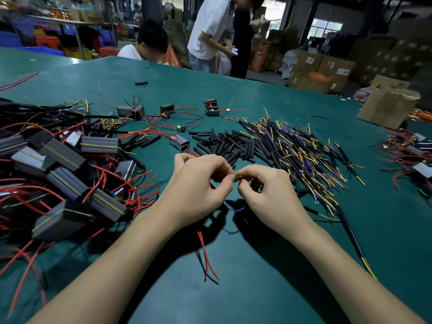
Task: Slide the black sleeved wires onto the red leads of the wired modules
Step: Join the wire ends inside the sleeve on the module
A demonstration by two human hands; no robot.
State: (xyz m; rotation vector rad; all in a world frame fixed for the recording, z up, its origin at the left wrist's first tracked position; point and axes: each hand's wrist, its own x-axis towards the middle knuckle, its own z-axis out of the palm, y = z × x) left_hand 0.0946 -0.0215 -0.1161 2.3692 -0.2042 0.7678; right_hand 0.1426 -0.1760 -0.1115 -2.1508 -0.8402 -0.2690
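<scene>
Red leads (205,256) hang down from under the left hand (198,185), which pinches them near their tips; the right hand (264,190) pinches a thin black sleeved wire (350,232), tip to tip, above the green counter (245,288). Both seem light and floppy, so a grip close to the ends is probably best. Wired modules (63,218) lie piled at left, loose black sleeves (224,143) beyond.

From my remote seat, I saw a green table (257,265), cardboard boxes (320,71) at two o'clock, a bright window (326,29) beyond.
</scene>
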